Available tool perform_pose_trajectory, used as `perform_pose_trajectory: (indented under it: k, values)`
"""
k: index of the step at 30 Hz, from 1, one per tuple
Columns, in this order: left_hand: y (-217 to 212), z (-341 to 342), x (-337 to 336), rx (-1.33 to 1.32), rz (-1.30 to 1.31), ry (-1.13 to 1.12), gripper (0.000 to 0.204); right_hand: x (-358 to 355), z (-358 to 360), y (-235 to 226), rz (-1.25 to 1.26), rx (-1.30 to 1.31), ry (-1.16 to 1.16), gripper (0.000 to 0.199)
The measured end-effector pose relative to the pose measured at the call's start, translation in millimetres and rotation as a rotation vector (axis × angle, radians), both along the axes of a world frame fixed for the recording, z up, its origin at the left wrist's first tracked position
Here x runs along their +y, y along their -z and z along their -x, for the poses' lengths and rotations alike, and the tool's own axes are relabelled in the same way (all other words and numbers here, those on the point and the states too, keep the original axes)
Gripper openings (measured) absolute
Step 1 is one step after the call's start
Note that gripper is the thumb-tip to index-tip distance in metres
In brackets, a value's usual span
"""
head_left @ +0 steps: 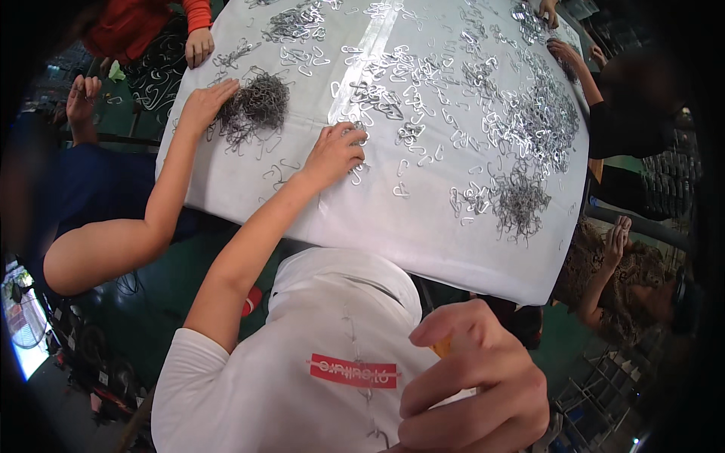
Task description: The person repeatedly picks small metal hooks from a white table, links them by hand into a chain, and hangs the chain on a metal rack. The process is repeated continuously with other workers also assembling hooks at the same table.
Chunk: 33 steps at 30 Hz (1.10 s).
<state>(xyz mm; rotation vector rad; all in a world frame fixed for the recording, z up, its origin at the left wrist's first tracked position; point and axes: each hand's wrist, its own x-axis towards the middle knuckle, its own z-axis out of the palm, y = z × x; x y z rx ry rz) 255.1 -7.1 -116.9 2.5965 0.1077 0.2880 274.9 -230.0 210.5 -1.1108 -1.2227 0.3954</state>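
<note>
My left hand [334,156] rests on the white-covered table [445,253], its fingers bent and apart over a few loose silvery metal hooks [357,177]. Close to the camera at the lower right is my right hand [476,385], raised off the table with its fingers curled in and thumb against them. Something small and yellowish shows between those fingers, too unclear to name. Down the front of my white shirt runs a thin line of linked metal pieces [365,394], its lower end near my right hand.
Dark hooks are heaped at the left [262,102], where a co-worker's hand [208,104] touches them. More lie in a pile [521,200] at the right and scattered across the table. Other people stand at the left and right sides, including one with a red sleeve [197,13].
</note>
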Motion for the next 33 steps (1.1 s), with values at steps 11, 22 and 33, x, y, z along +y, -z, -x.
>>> perform_pose_trajectory:
  k: [11,22,33]
  values:
    - [-54.3,4.2,-10.5,0.122,1.166,-0.117,0.019,51.4,-73.5,168.6,0.758,0.024,0.504,0.02]
    - [-58.7,23.9,-20.0,0.458,1.876,-0.188,0.03,59.3,-67.4,208.3,0.65,0.117,0.56,0.012]
    - [-48.8,32.4,-31.9,0.209,2.184,-0.474,0.019,54.3,-56.5,238.8,0.355,-0.127,0.647,0.012]
